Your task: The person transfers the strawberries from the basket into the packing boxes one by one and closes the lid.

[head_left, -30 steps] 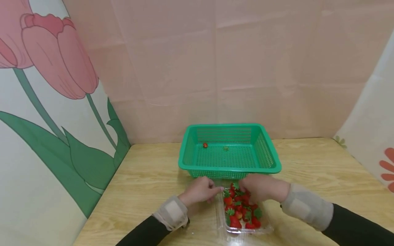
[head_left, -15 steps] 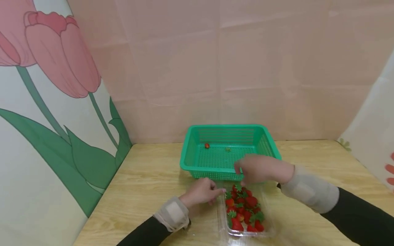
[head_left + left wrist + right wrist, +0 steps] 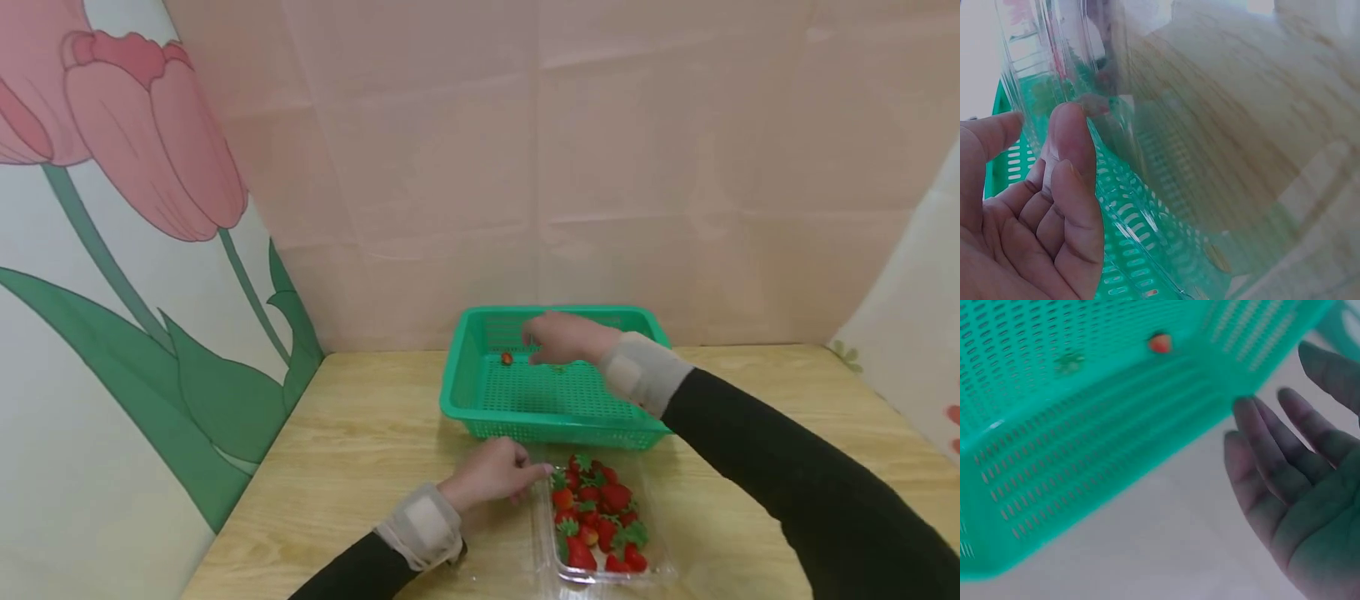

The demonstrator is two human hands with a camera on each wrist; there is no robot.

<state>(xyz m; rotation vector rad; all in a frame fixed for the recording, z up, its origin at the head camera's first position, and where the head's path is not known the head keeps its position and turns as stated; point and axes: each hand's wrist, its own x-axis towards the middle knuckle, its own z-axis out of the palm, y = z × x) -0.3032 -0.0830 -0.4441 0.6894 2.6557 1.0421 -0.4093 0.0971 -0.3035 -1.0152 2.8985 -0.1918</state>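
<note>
Right hand [image 3: 558,337] has moved from the strawberry punnet [image 3: 600,567] over the green basket [image 3: 480,408], fingers open, empty per wrist view. Left hand [image 3: 495,475] pinches the punnet edge.

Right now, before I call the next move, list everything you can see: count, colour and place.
basket: one, green, slotted plastic, at the back of the table.
loose strawberry: one, red, in the basket's far left part.
leaf cap: one, green, on the basket floor.
clamshell box: one, clear plastic, open, in front of the basket.
strawberries: a pile, red with green caps, in the box.
table: one, light wood.
left hand: holds the box's left edge.
right hand: over the basket, fingers straight, empty.
</note>
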